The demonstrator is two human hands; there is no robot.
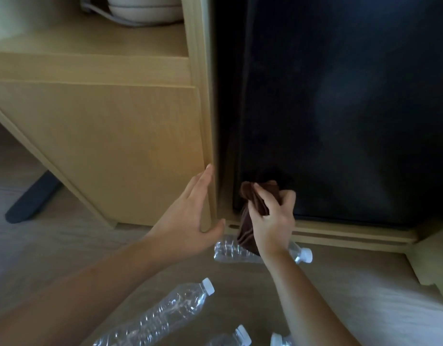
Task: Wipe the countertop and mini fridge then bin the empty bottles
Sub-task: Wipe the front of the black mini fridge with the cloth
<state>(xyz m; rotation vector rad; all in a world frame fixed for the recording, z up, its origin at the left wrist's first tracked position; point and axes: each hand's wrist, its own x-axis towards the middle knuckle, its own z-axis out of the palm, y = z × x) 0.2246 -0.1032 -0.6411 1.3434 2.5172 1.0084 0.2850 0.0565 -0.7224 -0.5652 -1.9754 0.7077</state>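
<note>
The black mini fridge [340,108] fills the right half of the view, set in a light wooden cabinet [115,146]. My right hand [272,216] grips a dark brown cloth [247,231] against the fridge door's lower left corner. My left hand [190,213] lies flat and open on the cabinet's vertical edge beside the fridge. Several clear empty plastic bottles with white caps lie on the floor: one [230,250] right under my right wrist, a larger one [165,313] nearer me, and two more [235,338] cut off at the bottom edge.
A wooden shelf [90,41] at top left carries a white appliance base [145,11] with a cord. A dark furniture leg [33,198] stands on the floor at left. An open cabinet door edge [435,260] juts out at lower right.
</note>
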